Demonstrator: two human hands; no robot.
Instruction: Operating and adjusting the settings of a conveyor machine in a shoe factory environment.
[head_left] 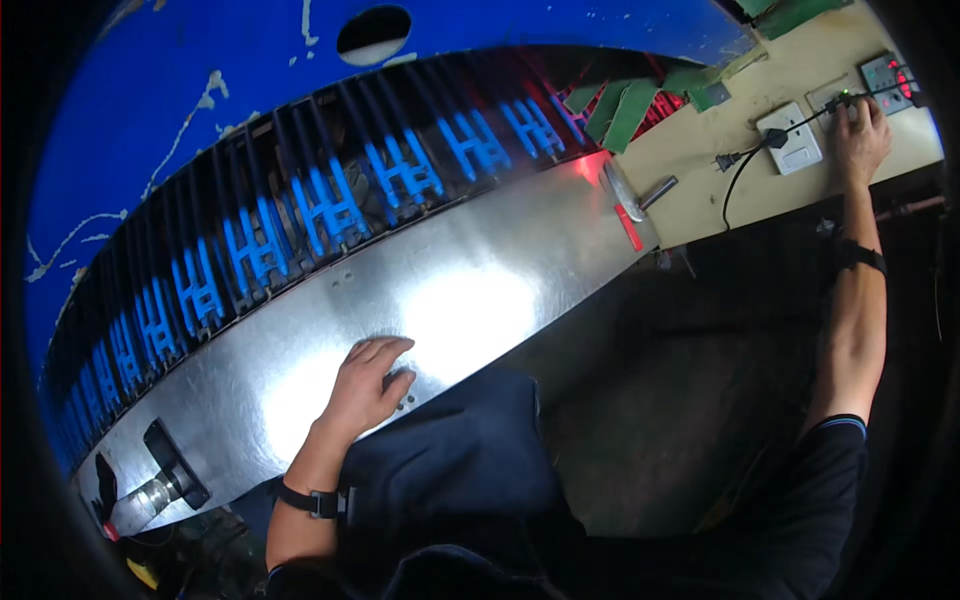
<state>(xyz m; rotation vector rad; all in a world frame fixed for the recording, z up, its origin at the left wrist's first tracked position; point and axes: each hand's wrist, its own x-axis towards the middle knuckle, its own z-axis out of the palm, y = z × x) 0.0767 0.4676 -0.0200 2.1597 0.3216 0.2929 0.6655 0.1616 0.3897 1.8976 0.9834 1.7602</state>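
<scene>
My left hand (370,385) lies on the shiny metal bench (480,270), fingers relaxed, thumb apart, holding nothing. Far to the right, my right hand (865,145) reaches up to a row of outlets on a cream panel (690,205). Its fingers close on a black plug (848,101) at the middle outlet; the palm side of the grip is hidden. Left of that hand is a white socket (790,138) with another black plug (774,138) in it. A loose black plug (727,161) on a cord lies beside this socket.
A blue machine panel (220,110) stands behind a long row of blue slotted parts (330,205). On the bench's right end lie a red-handled tool (629,225) and a dark-handled tool (658,191). A phone (178,465) and clear bottle (140,507) stand at left. Green tape (628,112) hangs nearby.
</scene>
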